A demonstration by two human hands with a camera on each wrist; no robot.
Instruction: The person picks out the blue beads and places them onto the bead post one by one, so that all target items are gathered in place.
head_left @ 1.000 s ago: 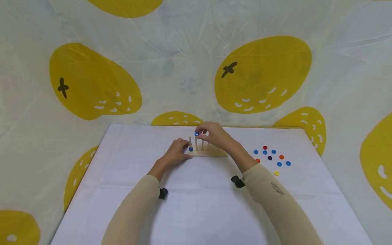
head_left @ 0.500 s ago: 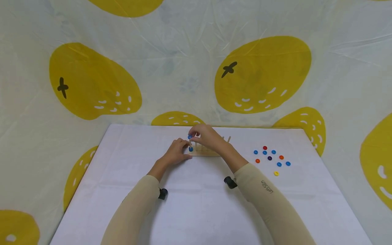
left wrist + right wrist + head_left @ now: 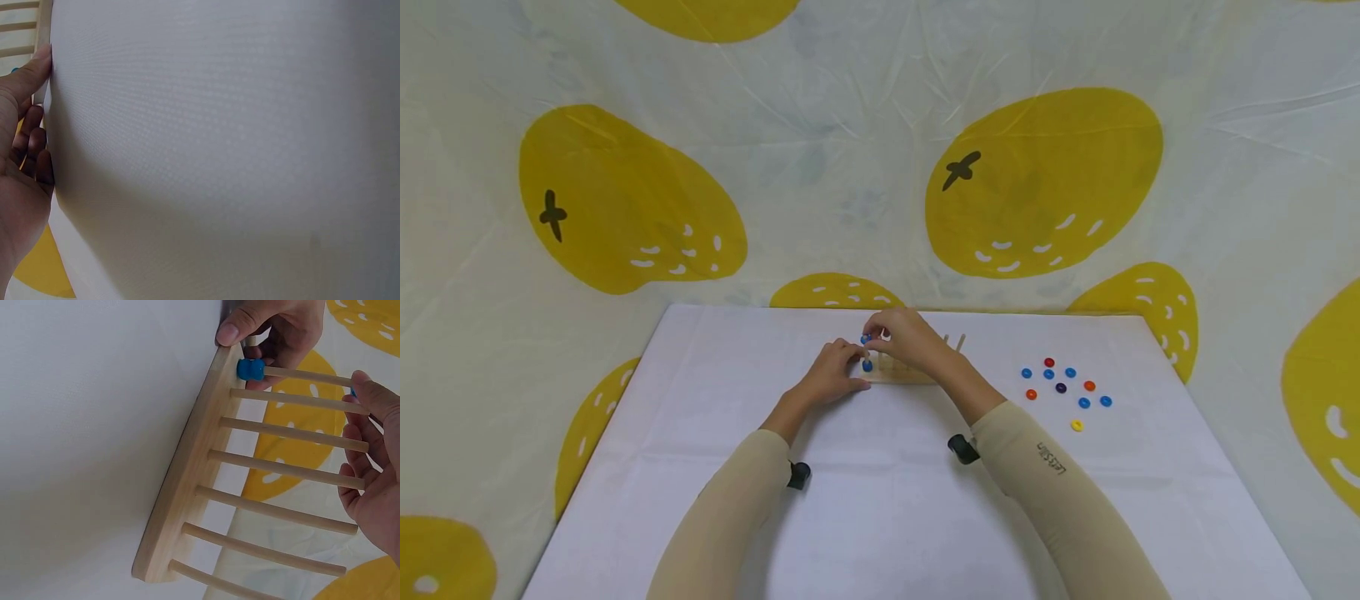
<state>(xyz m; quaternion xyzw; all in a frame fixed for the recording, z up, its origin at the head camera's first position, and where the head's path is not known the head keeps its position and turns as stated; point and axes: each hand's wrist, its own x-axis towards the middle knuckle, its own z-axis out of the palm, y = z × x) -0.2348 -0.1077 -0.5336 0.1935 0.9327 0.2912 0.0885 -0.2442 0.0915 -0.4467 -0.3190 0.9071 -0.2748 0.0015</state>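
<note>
A wooden peg rack (image 3: 187, 462) with several upright pegs stands toward the back of the table. My left hand (image 3: 829, 372) grips its left end, thumb on the front side and fingers round behind. Blue rings (image 3: 250, 369) sit at the bottom of the leftmost peg. Between thumb and fingertips, my right hand (image 3: 913, 342) pinches another blue ring (image 3: 866, 339) at the top of that same peg. Its fingers cover most of this ring, so how far the peg passes through it cannot be told. The other pegs visible in the right wrist view carry no rings.
Loose rings lie scattered right of the rack: several blue rings (image 3: 1048, 374), a red ring (image 3: 1049, 362), orange rings (image 3: 1090, 386), a dark purple ring (image 3: 1061, 388) and a yellow ring (image 3: 1077, 426). A patterned curtain (image 3: 850, 167) hangs behind the white-covered table (image 3: 880, 517).
My right hand has carried the blue ring left from above the second peg to the leftmost peg, then lowered it slightly. The left hand stays in place on the rack.
</note>
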